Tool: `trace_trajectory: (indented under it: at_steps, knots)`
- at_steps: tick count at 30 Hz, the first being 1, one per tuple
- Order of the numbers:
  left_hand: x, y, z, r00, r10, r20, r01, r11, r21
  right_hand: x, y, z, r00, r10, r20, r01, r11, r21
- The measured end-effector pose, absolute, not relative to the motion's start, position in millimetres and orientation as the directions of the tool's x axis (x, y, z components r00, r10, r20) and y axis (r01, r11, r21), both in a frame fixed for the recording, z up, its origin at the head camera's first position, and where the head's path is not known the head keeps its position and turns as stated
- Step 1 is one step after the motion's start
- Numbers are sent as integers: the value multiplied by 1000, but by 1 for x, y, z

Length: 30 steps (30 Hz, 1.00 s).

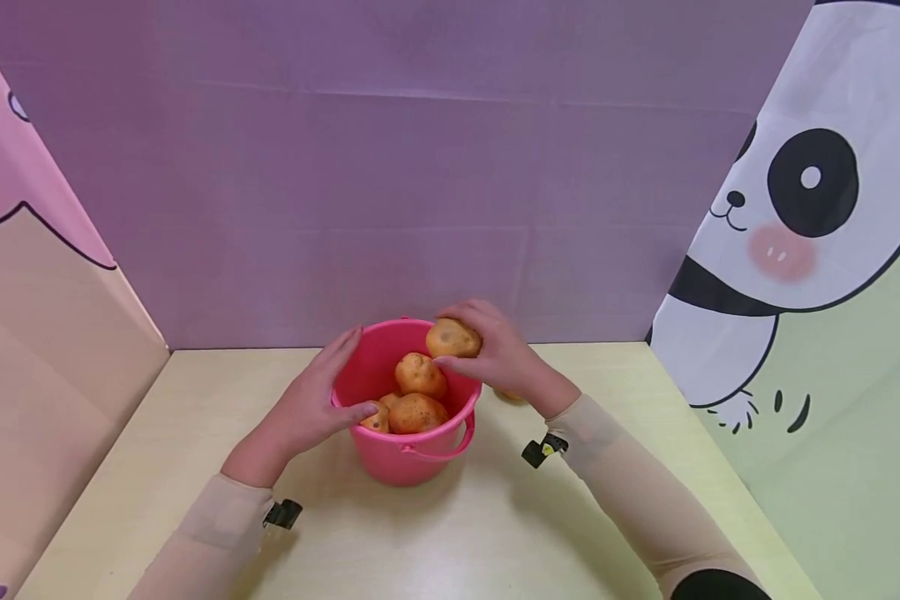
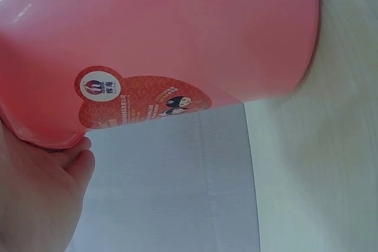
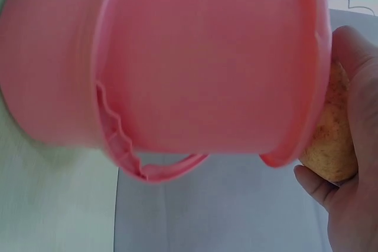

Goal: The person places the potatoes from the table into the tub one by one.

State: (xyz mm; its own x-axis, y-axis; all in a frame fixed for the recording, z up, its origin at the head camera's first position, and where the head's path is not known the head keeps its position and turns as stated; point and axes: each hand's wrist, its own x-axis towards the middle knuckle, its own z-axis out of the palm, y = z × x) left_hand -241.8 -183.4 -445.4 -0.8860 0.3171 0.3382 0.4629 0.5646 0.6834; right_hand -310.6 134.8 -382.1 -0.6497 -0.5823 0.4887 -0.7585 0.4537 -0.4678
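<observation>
A pink bucket (image 1: 408, 461) stands upright on the table, its carrying handle hanging down at the front right. Several potatoes (image 1: 417, 413) lie inside it. My left hand (image 1: 317, 407) holds the bucket's left rim, thumb over the edge; fingertips at the rim also show in the left wrist view. With my right hand (image 1: 497, 348) I grip another potato (image 1: 452, 338) at the bucket's far right rim. In the right wrist view this potato (image 3: 332, 134) sits between thumb and fingers, partly hidden behind the rim.
One more potato (image 1: 508, 395) lies on the table right of the bucket, mostly hidden under my right wrist. The pale wooden table (image 1: 390, 550) meets a purple back wall (image 1: 420, 192). Printed side panels stand left and right, the right one showing a panda (image 1: 795, 167).
</observation>
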Motion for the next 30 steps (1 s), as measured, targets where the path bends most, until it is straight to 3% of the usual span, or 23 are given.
trace_trajectory:
  at_steps: [10,22,30]
  knots:
    - [-244,-185,-446,-892,320,320,450,560,696,-311,110,-380,-678,-602,423,-723,441,-531]
    - [-245,-186,-448,-882,332,335,470,555,686,-316,85,-378,-535,-713,453,-841,399,-365]
    - [-245,-186,-448,-879,335,338,474,553,685,-315,72,-378,-524,-724,448,-849,404,-340]
